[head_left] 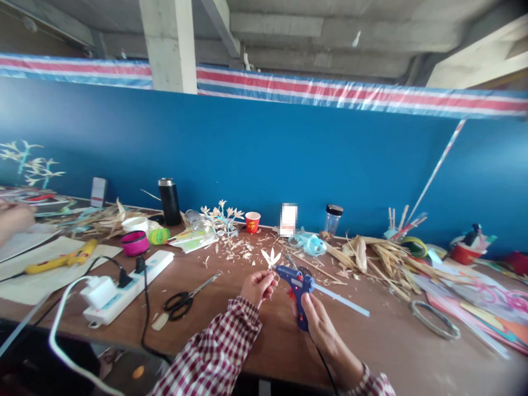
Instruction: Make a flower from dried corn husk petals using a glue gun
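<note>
Between the thumb and fingers of my left hand [259, 287] is a small pale flower [270, 257] with narrow pointed petals standing up. My right hand [318, 319] grips the handle of a blue glue gun [297, 280] with a red trigger. Its nozzle points left, right by the flower's base; whether they touch I cannot tell. A clear glue stick [342, 301] sticks out of the gun's back end, and a black cord runs down from the handle. Open-handled black scissors [181, 303] lie on the table to the left of my left hand.
A white power strip [132, 289] with plugs and cords lies at left, near a yellow glue gun [66, 257]. Finished-looking flowers [223, 217], a red paper cup [252, 222], a jar [331, 221] and dry husks [379, 258] line the back. Another person's hand [14, 220] is at far left.
</note>
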Demonstrator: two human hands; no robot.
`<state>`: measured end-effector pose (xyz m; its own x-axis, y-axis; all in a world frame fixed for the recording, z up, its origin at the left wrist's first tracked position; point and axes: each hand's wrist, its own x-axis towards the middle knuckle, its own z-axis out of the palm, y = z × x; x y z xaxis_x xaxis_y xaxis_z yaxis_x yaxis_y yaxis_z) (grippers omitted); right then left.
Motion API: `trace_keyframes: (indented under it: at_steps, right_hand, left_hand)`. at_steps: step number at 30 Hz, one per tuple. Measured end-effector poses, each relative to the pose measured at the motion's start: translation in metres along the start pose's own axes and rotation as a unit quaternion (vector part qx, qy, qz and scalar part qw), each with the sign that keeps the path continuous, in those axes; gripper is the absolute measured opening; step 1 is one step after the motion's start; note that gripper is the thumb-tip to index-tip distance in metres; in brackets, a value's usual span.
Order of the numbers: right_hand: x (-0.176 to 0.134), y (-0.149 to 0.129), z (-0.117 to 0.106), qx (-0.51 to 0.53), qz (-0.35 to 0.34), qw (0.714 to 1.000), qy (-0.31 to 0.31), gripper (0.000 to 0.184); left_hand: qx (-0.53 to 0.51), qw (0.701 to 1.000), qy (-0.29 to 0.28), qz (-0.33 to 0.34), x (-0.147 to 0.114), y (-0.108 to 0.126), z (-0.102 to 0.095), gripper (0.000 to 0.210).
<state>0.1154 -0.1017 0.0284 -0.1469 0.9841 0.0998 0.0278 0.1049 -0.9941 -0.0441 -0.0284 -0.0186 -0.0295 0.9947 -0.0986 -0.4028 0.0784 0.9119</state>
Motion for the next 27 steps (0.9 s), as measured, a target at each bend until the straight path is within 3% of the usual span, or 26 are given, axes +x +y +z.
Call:
trace_keyframes:
  at_steps: [3, 9, 21, 27]
  right_hand:
    - [0.001, -0.001, 0.0, -0.003, -0.005, 1.0, 0.016, 0.049]
    - [0.009, 0.01, -0.005, -0.037, -0.029, 0.998, -0.034, 0.05]
    - [0.018, 0.025, -0.01, -0.078, -0.045, 0.996, -0.027, 0.051]
    - [0.022, 0.028, -0.012, -0.079, -0.045, 0.994, -0.053, 0.05]
  left_hand:
    - [0.001, 1.0, 0.002, -0.004, 0.001, 0.0, 0.0, 0.037]
    - [-0.005, 1.0, 0.0, -0.008, -0.001, 0.001, 0.002, 0.037]
    - [-0.021, 0.999, -0.015, -0.019, -0.002, 0.002, 0.001, 0.041]
    - [-0.034, 0.999, -0.019, -0.021, -0.004, 0.004, 0.003, 0.045]
